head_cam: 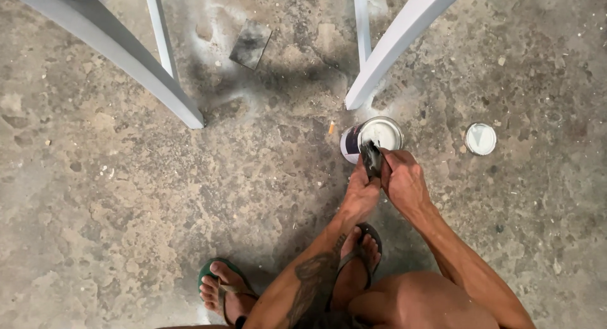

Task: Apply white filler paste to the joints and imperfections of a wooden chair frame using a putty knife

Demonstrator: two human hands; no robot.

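Concrete floor [114, 196]: mottled grey-brown, stained and pitted, fills the view. Pale overspray haze around 12 o'clock, between the furniture legs.

White-painted legs [145, 73] of a piece of furniture: one pair enters from 11 o'clock and one pair from 1 o'clock. In each pair a thick leg slants down toward the centre, with a thinner one behind it. The foot of the thick right-hand leg [395, 41] lands just above the can.

Person's body: bare knee at 5 o'clock; forearms run up from 6 o'clock toward the centre, the left one tattooed. Two feet in dark flip-flops [222, 290] at 6 to 7 o'clock. The second foot is partly hidden under the left forearm.

Paint can [373, 138]: open, round, pale paint inside, dark-and-white side wall. It stands on the floor just right of centre, toward 2 o'clock from the hands and touching nothing but the floor.

Left hand [361, 193] and right hand [401, 180]: side by side, directly below the can. Both sets of fingers are closed on a dark brush [372, 157], held upright between them with its tip over the can's near rim. Whether the bristles touch the paint, cannot tell.

Dark square sheet [250, 43], possibly sandpaper: flat on the floor at 12 o'clock, well apart from the can.

Round lid [480, 139]: white, lying at 3 o'clock from the can, apart from it.

Small orange scrap [331, 127]: just left of the can.
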